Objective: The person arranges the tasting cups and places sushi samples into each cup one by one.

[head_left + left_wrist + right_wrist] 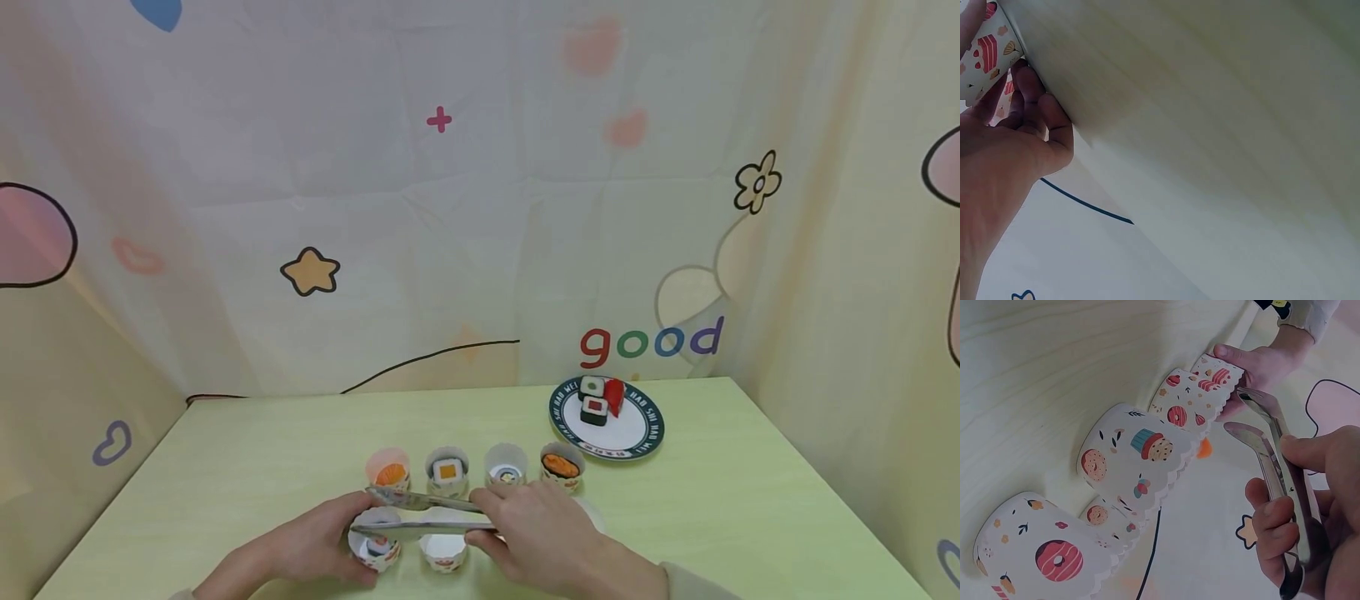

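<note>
My left hand [318, 542] curls round the front-left paper cup [387, 560], which holds a sushi piece [378, 547]. In the left wrist view, the fingers of that hand [1010, 147] rest against the printed cup [988, 59]. Metal tongs [431, 527] are gripped in my right hand [551, 537], their arms parted above the front cups and nothing seen between the tips. The right wrist view has the tongs [1288, 475] in the right hand [1335, 481], tips close to the cup [1219, 370] at the left hand. Beside the held cup stands a white cup [444, 554] with no piece visible inside.
Behind stand cups with an orange piece [391, 475], a square piece [447, 472], a small piece [507, 477] and an orange-topped piece [560, 466]. Another cup [592, 513] is partly hidden by my right hand. A dark-rimmed plate [630, 427] holds three sushi pieces.
</note>
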`<state>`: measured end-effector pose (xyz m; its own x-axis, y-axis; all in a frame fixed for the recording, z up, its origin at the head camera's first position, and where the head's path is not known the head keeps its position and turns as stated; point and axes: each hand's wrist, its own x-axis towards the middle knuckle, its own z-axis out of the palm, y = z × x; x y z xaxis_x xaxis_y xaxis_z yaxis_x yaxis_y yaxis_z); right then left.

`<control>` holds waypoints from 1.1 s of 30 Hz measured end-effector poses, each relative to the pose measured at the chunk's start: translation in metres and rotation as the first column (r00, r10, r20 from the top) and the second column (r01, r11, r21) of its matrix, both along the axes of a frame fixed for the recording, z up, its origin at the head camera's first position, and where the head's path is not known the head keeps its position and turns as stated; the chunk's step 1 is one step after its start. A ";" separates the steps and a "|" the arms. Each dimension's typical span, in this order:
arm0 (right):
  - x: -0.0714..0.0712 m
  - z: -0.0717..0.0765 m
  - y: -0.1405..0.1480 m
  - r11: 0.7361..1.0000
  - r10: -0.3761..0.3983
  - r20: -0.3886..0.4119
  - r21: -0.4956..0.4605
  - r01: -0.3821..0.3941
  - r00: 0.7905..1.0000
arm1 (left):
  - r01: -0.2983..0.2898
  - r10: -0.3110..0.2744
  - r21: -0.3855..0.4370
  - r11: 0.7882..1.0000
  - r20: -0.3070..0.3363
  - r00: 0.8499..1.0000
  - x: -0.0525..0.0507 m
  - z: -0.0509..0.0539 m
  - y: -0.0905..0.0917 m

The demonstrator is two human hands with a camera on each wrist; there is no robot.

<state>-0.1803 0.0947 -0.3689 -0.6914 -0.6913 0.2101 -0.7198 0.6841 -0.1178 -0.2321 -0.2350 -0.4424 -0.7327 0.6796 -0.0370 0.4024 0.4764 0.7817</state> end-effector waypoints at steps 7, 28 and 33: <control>-0.001 0.001 0.006 0.999 -0.006 0.013 -0.039 0.006 1.000 | -0.008 0.007 -0.026 1.000 -0.018 1.000 0.000 -0.001 -0.003; -0.009 -0.004 0.039 0.986 -0.111 -0.109 -0.133 0.096 0.988 | -0.041 0.040 -0.042 0.998 -0.039 0.998 0.007 0.008 -0.004; -0.009 -0.002 0.044 0.982 -0.144 -0.095 -0.135 0.131 0.985 | -0.086 0.081 -0.057 0.995 -0.077 0.994 0.010 0.011 -0.001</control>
